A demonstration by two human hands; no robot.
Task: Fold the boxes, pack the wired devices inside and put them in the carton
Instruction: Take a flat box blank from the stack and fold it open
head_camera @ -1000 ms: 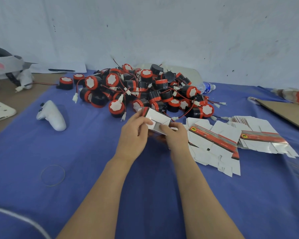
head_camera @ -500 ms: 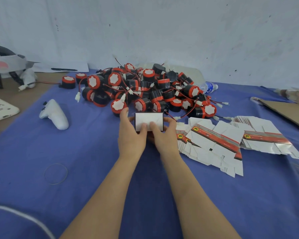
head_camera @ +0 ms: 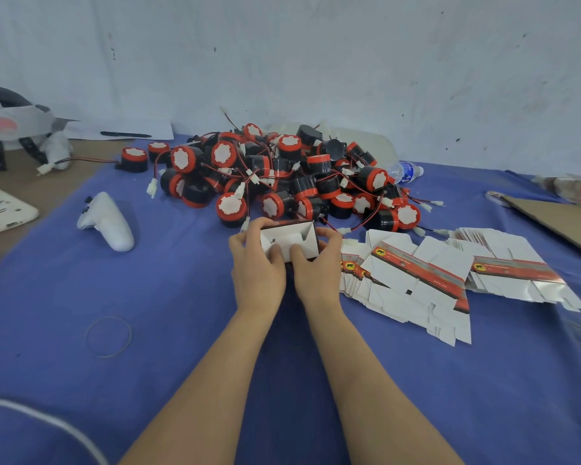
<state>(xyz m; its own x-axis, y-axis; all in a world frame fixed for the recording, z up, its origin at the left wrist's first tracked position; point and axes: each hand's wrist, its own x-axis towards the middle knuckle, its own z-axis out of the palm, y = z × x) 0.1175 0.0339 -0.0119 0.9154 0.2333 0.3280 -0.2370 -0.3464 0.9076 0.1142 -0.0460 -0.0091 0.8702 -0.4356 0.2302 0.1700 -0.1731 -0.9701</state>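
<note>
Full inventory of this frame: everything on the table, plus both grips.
small white cardboard box: one, partly folded, between the grips
round black-and-red wired devices: one big pile, behind the box
flat white box blanks: two fanned stacks, red-striped, right of the grips
white handheld controller: one, left on the cloth
thin rubber band: one, clear, near left
clear plastic water bottle: one, behind the pile's right end
brown cardboard sheet: one, right edge
black pen: one, back left
blue cloth: one, work surface
left grip: one, holds the box's left end
right grip: one, holds the box's right end
</note>
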